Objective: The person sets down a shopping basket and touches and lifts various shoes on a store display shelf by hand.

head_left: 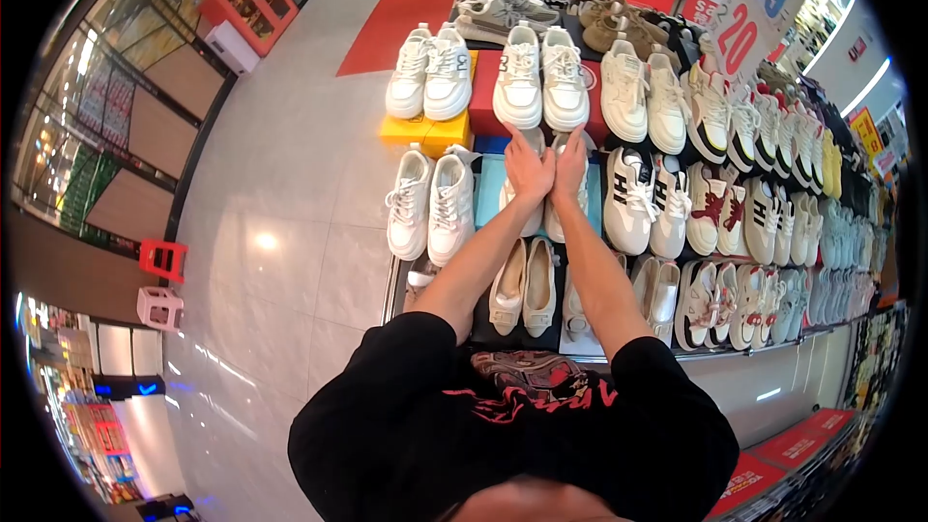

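Both arms reach forward over a display of shoes. My left hand [531, 166] has its fingertips at the toe of a white sneaker [519, 87], with fingers extended. Beside it, my right hand [570, 166] points its fingers to the toe of the matching white sneaker [564, 87]. The two hands touch or nearly touch at the wrists. Under them, another pair of light shoes [515, 195] is partly hidden. The white pair rests on a red box [483, 101]. Whether the fingertips press on the toes cannot be made out.
White sneakers [448, 77] sit on a yellow box [425, 135] to the left, with another white pair [450, 208] below. Beige flats [507, 295] lie nearer me. Shoe rows run right, past a price sign [749, 19]. Red [162, 259] and pink [159, 307] stools stand far left.
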### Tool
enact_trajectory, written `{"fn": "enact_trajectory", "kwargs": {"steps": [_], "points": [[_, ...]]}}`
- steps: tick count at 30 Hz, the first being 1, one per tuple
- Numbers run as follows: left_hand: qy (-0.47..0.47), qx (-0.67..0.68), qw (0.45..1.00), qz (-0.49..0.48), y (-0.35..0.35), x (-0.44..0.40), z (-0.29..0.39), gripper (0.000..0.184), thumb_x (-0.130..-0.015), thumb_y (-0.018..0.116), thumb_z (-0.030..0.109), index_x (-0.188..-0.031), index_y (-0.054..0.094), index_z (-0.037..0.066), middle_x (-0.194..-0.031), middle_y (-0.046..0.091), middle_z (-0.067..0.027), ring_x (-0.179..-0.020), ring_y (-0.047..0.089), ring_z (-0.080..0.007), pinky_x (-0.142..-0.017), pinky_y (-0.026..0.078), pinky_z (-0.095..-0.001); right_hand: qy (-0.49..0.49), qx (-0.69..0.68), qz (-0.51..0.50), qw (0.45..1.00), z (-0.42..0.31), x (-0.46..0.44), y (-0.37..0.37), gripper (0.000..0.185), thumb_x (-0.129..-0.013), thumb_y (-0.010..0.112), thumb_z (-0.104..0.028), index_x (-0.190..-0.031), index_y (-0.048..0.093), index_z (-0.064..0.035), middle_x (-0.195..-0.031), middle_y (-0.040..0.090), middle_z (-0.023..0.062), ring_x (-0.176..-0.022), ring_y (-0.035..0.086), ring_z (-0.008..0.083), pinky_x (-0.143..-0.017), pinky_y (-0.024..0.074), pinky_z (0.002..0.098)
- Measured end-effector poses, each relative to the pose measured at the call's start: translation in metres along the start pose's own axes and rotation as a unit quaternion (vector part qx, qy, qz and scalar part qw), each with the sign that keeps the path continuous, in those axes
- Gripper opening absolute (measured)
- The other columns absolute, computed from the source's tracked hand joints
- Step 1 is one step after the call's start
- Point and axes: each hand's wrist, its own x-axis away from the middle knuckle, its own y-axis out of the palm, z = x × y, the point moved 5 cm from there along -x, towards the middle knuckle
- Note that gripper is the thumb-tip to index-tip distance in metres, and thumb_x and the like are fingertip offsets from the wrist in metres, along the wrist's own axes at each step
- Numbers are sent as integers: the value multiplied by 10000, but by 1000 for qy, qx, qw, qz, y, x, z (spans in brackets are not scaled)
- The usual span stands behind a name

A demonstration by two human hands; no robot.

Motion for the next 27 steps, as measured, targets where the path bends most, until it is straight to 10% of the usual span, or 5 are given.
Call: {"fn": "enact_trajectory", "kwargs": {"steps": [4,6,13,27], "points": [[90,85,992,26,-36,-22,-14,971,-837,730,219,-1563,155,-73,-1457,361,-324,-1321,389,-475,-1126,325,-495,-2,-24,-2,1000,-15,3,-11,909,-812,672,-78,-1571,194,68,-1233,519,267,-1123,535,433,-979,451,465],[204,-91,965,134,-77,-43,-24,968,-846,732,260,-1578,160,-12,-1474,324,-308,-1348,354,-466,-1156,279,-529,5,-23,2,1000,-16,2,-10,911,-808,666,-85,-1571,193,70,-1242,512,274,-1134,526,439,-994,441,472],[69,-248,957,137,-194,-106,-69,1332,-613,886,642,-1593,182,77,-1551,230,-283,-1452,209,-461,-1173,217,-587,4,-10,-2,1000,-16,5,-9,897,-803,639,-79,-1567,196,76,-1247,511,280,-1132,526,445,-1001,440,475],[64,-142,980,125,-173,-128,-124,1280,-635,857,659,-1607,220,123,-1579,255,-282,-1445,302,-444,-1168,288,-523,-7,-3,11,1000,-18,5,-10,844,-801,620,-55,-1541,245,98,-1216,527,285,-1095,543,446,-959,463,473]]}}
